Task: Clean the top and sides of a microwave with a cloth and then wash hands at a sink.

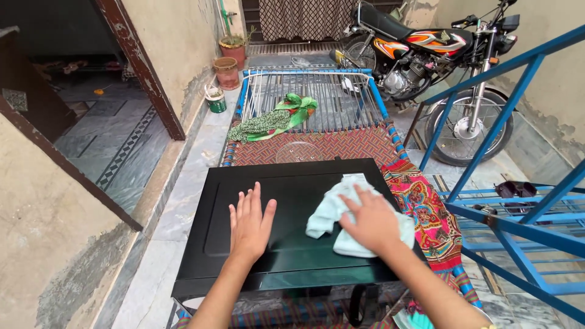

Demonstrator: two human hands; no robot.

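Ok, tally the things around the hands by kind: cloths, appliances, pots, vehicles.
Cloths: 3: pale cloth under right hand, green cloth, patterned cloth
Appliances: 1: black box, left hand flat on it
Pots: 2: clay pots
Vehicles: 1: motorbike
Total: 7

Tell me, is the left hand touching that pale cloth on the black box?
Apart. The head view shows the left hand lying flat on the black box, with bare black surface between it and the pale cloth, which lies under the right hand.
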